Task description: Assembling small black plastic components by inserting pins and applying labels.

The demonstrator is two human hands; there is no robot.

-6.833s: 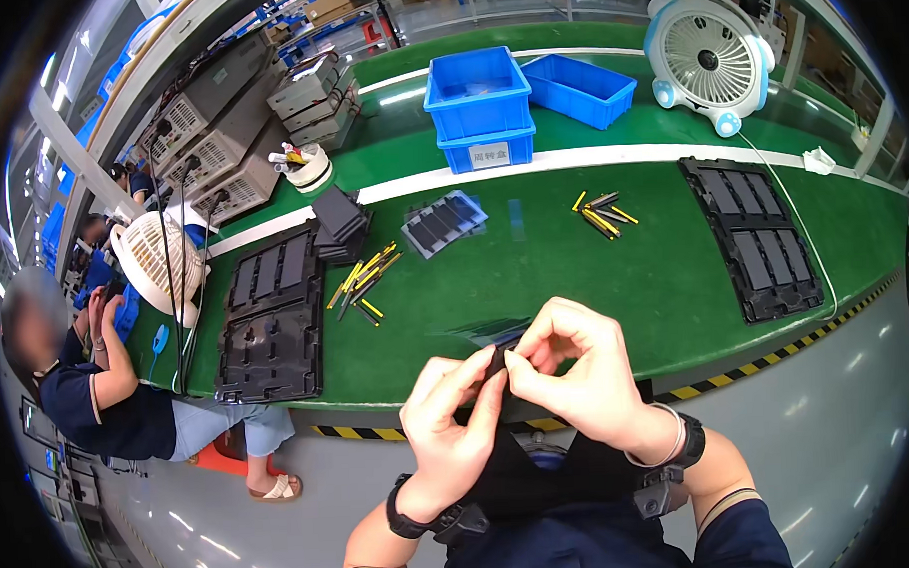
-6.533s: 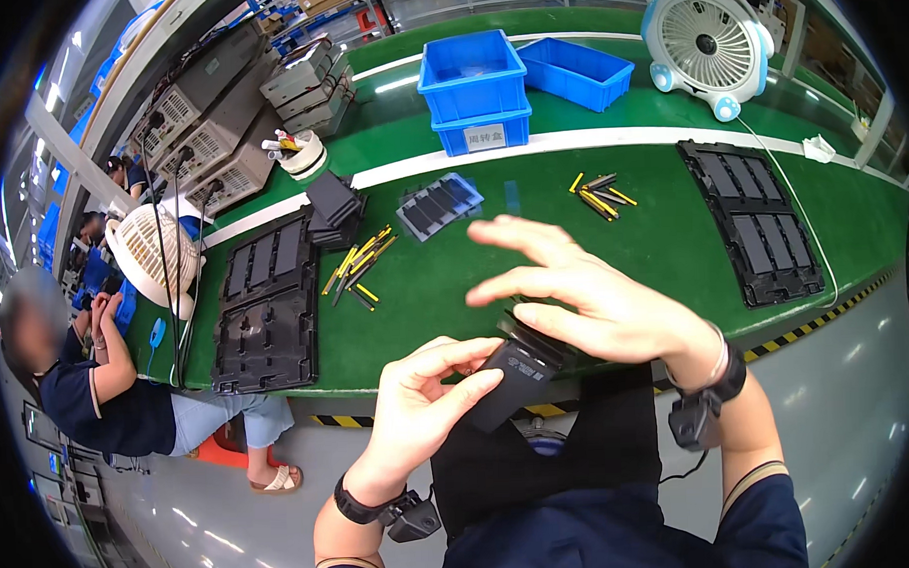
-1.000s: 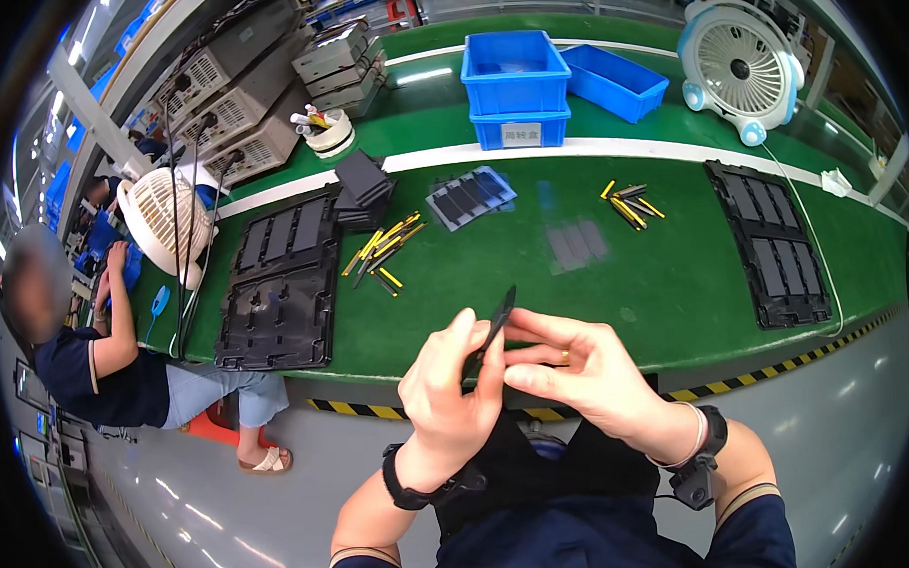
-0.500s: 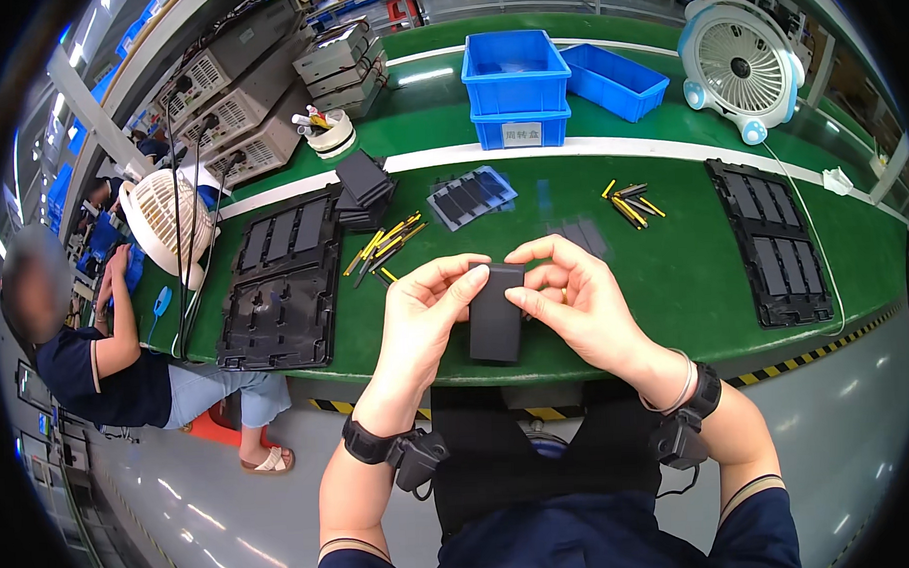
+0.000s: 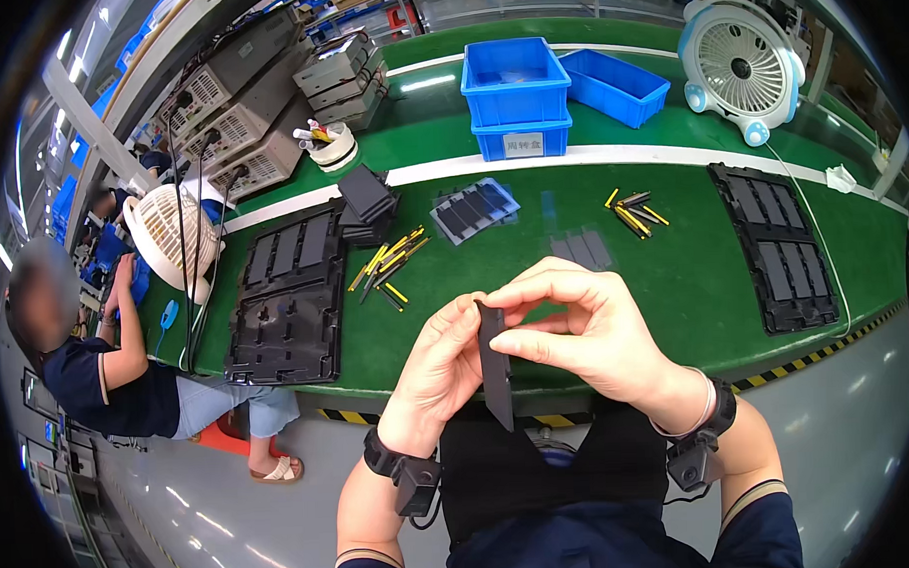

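Near the bench's front edge, a flat black rectangular block (image 5: 496, 375) is held up between my hands, turned so that its narrow side shows. My left hand (image 5: 442, 357) grips its upper left side between thumb and fingers. The thumb and fingertips of my right hand (image 5: 591, 331) pinch its upper right edge. Beyond my hands lie a loose pile of yellow-and-black strips (image 5: 389, 264) and a smaller pile of such strips (image 5: 635, 214). Between them are a clear bluish sheet with dark strips (image 5: 475, 211) and a dark grey sheet (image 5: 581, 250). More black blocks (image 5: 368, 194) are stacked behind the left pile.
Black trays (image 5: 284, 335) with dark pieces flank the bench; the right tray (image 5: 774, 231) has a white cable alongside. Blue bins (image 5: 518, 101), a white-and-blue fan (image 5: 742, 66) and a pen cup (image 5: 332, 150) stand behind. Another person (image 5: 122, 371) sits at left beside a beige fan (image 5: 170, 226).
The block has turned from its broad face to its narrow side and come lower, nearer my body. My right hand has shifted its fingers along the top edge.
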